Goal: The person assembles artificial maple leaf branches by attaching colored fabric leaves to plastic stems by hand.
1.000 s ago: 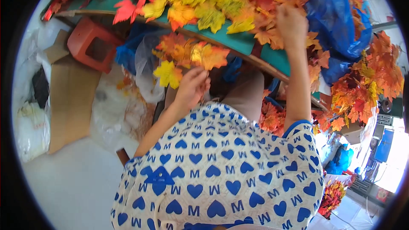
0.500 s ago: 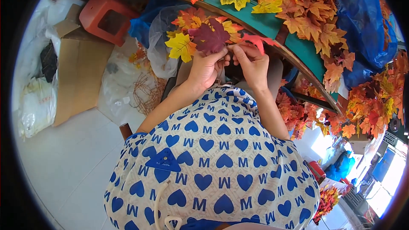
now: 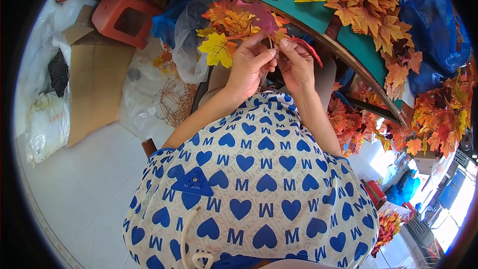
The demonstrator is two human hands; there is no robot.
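Note:
My left hand [image 3: 250, 65] is closed, its thumb pressed against the fingers around thin stems. Above and beside it spreads a bunch of artificial maple leaves: a yellow leaf [image 3: 216, 50], orange leaves [image 3: 233, 19] and a purple leaf [image 3: 262, 19] that looks smeared by motion. Close by on the right, my right hand [image 3: 297, 67] is closed in a pinch at the base of a red maple leaf [image 3: 309, 51], which is seen nearly edge-on. Both sets of fingertips almost meet over my lap. The stems inside my fingers are mostly hidden.
A green-topped table [image 3: 358, 60] with a curved edge lies ahead, heaped with orange leaves [image 3: 368, 0]. A blue plastic bag [image 3: 433, 25] is at far right. On the left are a red stool [image 3: 119, 17], a cardboard box [image 3: 97, 84] and a tangle of brown stems [image 3: 177, 102].
The purple leaf has shifted up and right and tilted. My right hand has turned, so the red leaf now points downward to the right. Both hands stay close together.

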